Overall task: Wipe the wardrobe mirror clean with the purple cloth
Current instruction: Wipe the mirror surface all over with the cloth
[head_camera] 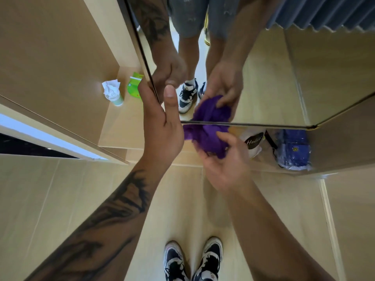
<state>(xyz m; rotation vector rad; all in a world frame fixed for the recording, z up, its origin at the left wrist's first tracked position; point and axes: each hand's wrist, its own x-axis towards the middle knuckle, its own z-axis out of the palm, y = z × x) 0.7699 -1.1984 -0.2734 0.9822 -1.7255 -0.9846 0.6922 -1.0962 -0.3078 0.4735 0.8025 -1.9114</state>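
- Looking straight down at a wardrobe mirror [274,78] on an open door, bottom edge running across the middle of the shot.
- Right hand [225,165] has the purple cloth [205,136] bunched up in curled fingers and thumb, pressed right at the mirror's bottom edge. The cloth spills a little below the glass, and you can see it doubled in the reflection.
- Left hand [162,126] is on the mirror's left edge: thumb up flat against the front of the glass, fingers wrapped round behind the edge, so it's gripping the door. Forearm has dark tattoos.
- Inside the wardrobe, on the bottom shelf to the left of the mirror, there's a cup with white tissue stuffed in it [113,93] and a green packet [135,86] just beside it.
- Below the mirror on the right sits a white bag with a dark label [252,141] and a blue plastic-wrapped pack [294,149] next to it.
- Black and white sneakers [192,260] on the pale wood floor [81,199] at the bottom.
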